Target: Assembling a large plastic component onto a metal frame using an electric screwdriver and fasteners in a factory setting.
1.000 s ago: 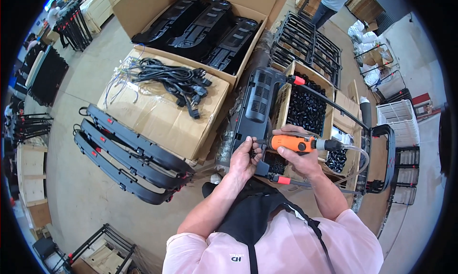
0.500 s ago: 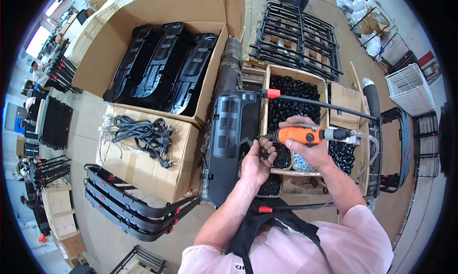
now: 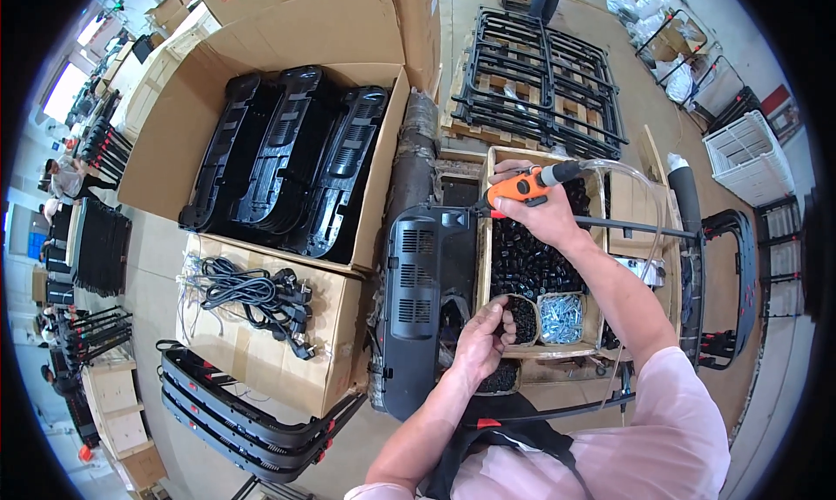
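Observation:
My right hand is closed around an orange power screwdriver with a hose at its rear end. The tool's front end points left, at the upper right corner of a long black plastic cover with slotted vents. A black tube frame with red pieces extends right from the cover. My left hand has its fingers curled, beside a small bin of black screws; what lies inside the fingers is hidden. Silver screws fill the bin to its right.
A wooden box holds black plastic caps. An open carton with black covers stands at the left, behind a carton topped with power cords. Curved black frames lie front left. Black tube frames lie on a pallet at the back.
My right hand and the screwdriver have moved up and left, to the cover's upper corner. My left hand has shifted slightly lower in the picture, along with the whole scene.

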{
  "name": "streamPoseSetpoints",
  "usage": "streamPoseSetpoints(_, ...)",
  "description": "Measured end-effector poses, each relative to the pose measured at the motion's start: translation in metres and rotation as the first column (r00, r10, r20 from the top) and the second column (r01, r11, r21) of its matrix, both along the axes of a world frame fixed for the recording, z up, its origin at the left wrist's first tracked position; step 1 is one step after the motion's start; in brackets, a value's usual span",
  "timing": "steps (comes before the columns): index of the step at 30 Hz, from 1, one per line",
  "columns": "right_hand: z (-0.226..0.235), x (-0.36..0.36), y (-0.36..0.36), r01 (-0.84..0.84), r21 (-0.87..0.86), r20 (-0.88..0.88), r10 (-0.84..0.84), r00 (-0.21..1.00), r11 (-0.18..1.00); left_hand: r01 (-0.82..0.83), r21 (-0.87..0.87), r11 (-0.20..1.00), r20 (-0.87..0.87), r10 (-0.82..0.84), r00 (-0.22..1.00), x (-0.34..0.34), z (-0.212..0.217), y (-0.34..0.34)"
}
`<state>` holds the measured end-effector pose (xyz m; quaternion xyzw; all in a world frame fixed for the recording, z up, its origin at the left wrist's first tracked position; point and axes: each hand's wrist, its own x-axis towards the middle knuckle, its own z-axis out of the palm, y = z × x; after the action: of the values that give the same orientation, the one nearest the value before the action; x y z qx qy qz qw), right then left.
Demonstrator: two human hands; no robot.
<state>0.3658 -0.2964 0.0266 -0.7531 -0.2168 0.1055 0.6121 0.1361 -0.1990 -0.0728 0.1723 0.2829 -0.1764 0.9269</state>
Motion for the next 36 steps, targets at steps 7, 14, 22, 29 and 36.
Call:
streamPoseSetpoints(7, -0.015, 0.009, 0.021, -0.004, -0.158, 0.024, 0.008, 1.0, 0.987, -0.054, 0.09, 0.994, -0.027, 0.057, 0.998, 0.021, -0.021, 0.018)
streamPoseSetpoints(14, -0.007, 0.017, 0.034, -0.073, -0.331, 0.086, 0.107, 0.991, 0.941, -0.106, 0.061, 0.993, -0.027, 0.108, 0.994, 0.051, -0.025, 0.022)
streamPoseSetpoints(22, -0.008, 0.019, 0.032, -0.112, -0.351, 0.073, 0.147, 0.986, 0.93, -0.187, 0.079, 0.979, -0.073, 0.193, 0.978, 0.094, -0.024, 0.031)
streamPoseSetpoints(29, -0.002, 0.012, 0.032, -0.121, -0.22, -0.042, 0.114, 0.993, 0.968, -0.247, 0.061, 0.967, -0.101, 0.253, 0.962, 0.126, -0.028, 0.041)
streamPoseSetpoints(36, 0.024, -0.004, 0.029, -0.163, -0.005, -0.09, 0.162, 0.983, 0.987, -0.457, -0.201, 0.866, -0.106, 0.445, 0.889, 0.148, -0.033, 0.058)
